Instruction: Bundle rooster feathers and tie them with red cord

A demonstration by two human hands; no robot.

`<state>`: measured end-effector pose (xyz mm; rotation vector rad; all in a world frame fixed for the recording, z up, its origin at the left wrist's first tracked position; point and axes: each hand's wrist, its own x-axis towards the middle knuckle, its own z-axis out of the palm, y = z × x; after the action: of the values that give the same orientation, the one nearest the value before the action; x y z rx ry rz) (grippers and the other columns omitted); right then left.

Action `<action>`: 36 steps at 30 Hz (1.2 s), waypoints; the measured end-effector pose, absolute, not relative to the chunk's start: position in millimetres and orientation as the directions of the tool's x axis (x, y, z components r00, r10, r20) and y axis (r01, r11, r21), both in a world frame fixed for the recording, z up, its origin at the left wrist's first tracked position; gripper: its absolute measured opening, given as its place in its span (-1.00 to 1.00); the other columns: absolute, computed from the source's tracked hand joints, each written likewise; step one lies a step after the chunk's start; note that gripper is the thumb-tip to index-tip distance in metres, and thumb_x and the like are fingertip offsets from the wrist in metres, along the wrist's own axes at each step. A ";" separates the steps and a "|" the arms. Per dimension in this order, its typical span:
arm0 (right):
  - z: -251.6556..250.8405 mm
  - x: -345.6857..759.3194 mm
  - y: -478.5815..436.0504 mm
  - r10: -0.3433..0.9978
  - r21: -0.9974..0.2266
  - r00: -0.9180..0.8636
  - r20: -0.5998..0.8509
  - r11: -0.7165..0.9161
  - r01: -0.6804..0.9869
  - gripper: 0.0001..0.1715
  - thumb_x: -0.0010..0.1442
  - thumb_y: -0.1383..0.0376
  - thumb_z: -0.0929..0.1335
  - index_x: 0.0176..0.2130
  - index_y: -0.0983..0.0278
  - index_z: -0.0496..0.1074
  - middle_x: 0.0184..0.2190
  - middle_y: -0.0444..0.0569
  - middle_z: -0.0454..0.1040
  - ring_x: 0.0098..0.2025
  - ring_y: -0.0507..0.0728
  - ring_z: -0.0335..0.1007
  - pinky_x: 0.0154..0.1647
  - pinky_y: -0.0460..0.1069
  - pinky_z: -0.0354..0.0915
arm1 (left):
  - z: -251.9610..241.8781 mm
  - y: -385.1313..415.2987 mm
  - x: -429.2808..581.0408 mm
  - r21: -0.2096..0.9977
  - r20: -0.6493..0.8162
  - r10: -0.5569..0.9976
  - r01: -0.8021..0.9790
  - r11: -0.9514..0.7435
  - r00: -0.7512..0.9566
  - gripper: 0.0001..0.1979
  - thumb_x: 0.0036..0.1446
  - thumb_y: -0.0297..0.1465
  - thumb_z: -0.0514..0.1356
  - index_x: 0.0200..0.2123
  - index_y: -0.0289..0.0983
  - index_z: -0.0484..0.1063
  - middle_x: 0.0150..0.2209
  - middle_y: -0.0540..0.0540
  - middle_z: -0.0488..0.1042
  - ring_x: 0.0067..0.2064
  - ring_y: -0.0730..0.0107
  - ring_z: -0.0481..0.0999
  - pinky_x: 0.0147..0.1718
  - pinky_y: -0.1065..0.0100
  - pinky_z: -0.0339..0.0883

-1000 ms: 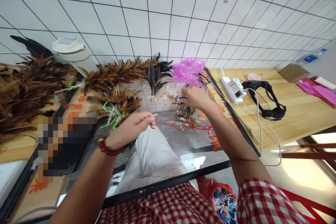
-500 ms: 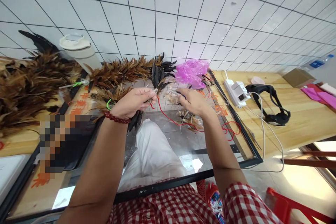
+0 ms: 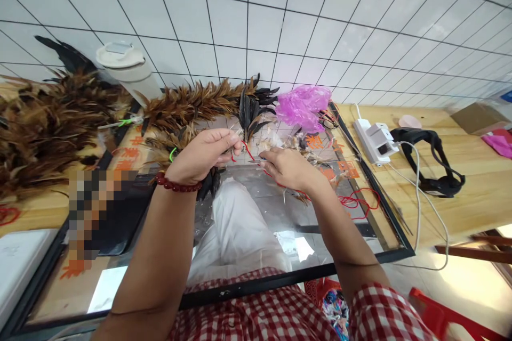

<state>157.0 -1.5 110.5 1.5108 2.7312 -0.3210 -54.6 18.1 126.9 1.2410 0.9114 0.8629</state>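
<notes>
My left hand [image 3: 212,149], with a dark red bead bracelet at the wrist, pinches the quill ends of a bundle of feathers. The bundle's black feathers [image 3: 250,112] fan out above the fingertips, while more dark feathers show below the hand. A red string [image 3: 248,150] leads from the pinched quills to my right hand [image 3: 282,165], then trails right across the glass. The fingers of my right hand are closed at the string. A thin, pointed greyish tip shows at these fingertips; I cannot make out its kind. Loose pale and brown feathers [image 3: 300,141] lie just beyond.
Brown feather garlands [image 3: 200,101] lie along the tiled wall, near a white tumbler [image 3: 128,66]. A pink plastic bag [image 3: 304,106] sits behind my right hand. Rightward are a power strip [image 3: 372,141], a black strap [image 3: 432,165] and white cables. The glass panel has a black frame [image 3: 264,283].
My right hand has moved from the loose feathers down to the red string, which now runs straighter between both hands. My left hand keeps its pinch. The whole view has shifted slightly.
</notes>
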 end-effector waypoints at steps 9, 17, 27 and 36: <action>100.4 155.6 4.3 0.869 -0.153 -0.494 -0.033 0.485 0.861 -0.61 0.36 0.26 0.11 -0.13 0.35 0.42 -0.21 0.11 0.51 -0.16 0.17 0.41 -0.17 -0.02 0.13 | 132.5 14.2 -56.8 0.993 -0.092 0.914 -0.029 0.113 0.396 -0.71 0.07 -0.25 0.24 -0.51 -0.37 0.36 -0.53 -0.06 0.36 -0.65 0.70 0.05 -0.67 0.50 -0.13; 93.6 167.1 -0.9 0.877 -0.213 -0.472 -0.085 0.447 0.869 -0.54 0.26 0.10 0.26 0.03 0.32 0.36 -0.14 0.10 0.51 -0.13 0.20 0.42 -0.18 -0.01 0.18 | 135.0 8.5 -59.4 0.986 -0.104 0.870 -0.062 0.153 0.482 -0.68 0.07 -0.22 0.25 -0.52 -0.37 0.36 -0.49 -0.07 0.38 -0.65 0.73 0.03 -0.67 0.49 -0.16; 84.8 170.6 -29.2 0.919 -0.195 -0.387 -0.067 0.369 0.909 -0.71 0.30 0.26 0.21 -0.12 0.29 0.46 -0.16 0.06 0.43 -0.15 0.14 0.40 -0.15 -0.01 0.25 | 135.1 -0.5 -52.9 0.994 -0.096 0.838 0.014 0.105 0.536 -0.66 0.14 -0.20 0.18 -0.50 -0.36 0.37 -0.48 -0.07 0.38 -0.62 0.70 0.04 -0.64 0.49 -0.12; 30.3 151.1 -96.3 0.911 -0.255 -0.411 0.005 0.399 0.881 -0.60 0.28 0.16 0.26 0.04 0.29 0.35 -0.12 0.08 0.39 -0.09 0.20 0.33 -0.05 0.07 0.29 | 136.1 2.8 -53.4 0.997 -0.061 0.850 0.074 0.026 0.523 -0.67 0.14 -0.19 0.16 -0.49 -0.34 0.37 -0.47 -0.06 0.38 -0.60 0.65 0.06 -0.63 0.47 -0.07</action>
<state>151.1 -96.3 30.3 1.7710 2.7441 -0.3510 -53.4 2.8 136.1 1.4338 0.8575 0.7309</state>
